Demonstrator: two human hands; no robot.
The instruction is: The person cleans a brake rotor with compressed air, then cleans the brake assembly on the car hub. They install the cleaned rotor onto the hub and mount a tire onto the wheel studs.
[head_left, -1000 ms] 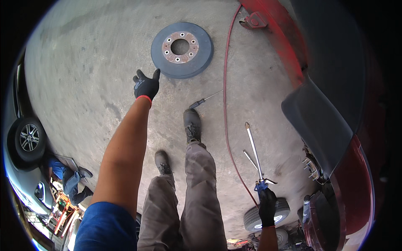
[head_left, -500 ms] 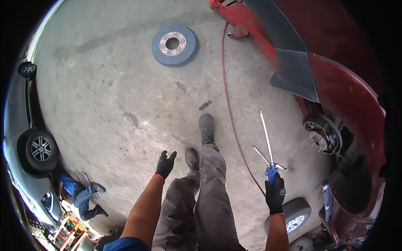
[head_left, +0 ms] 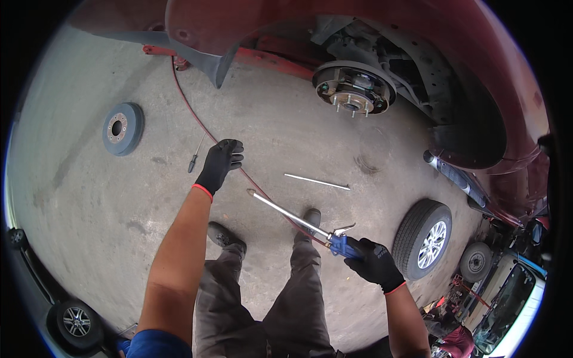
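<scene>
My right hand (head_left: 375, 262), in a black glove with a red cuff, is closed around the blue handle of an air blow gun (head_left: 343, 244). Its long silver nozzle points up and left, towards my other hand. My left hand (head_left: 222, 161), gloved alike, is raised in front of me with its fingers loosely bent and apart. Behind that hand passes a thin red hose (head_left: 200, 119), which runs on towards the blow gun; whether it joins the gun I cannot tell. Ahead to the right, a bare wheel hub with its drum brake assembly (head_left: 353, 92) shows under the red vehicle's wheel arch.
A grey brake drum (head_left: 123, 129) lies at the left, and a screwdriver (head_left: 193, 163) is nearer. On the floor ahead lies a metal bar (head_left: 316, 181). A wheel (head_left: 422, 240) stands at the right. The red vehicle (head_left: 250, 21) overhangs the far side, by a red jack (head_left: 158, 50).
My view has turned right, bringing the hub ahead of me. The blow gun has swung from pointing ahead to pointing left across my body. My left hand has risen and reached forward.
</scene>
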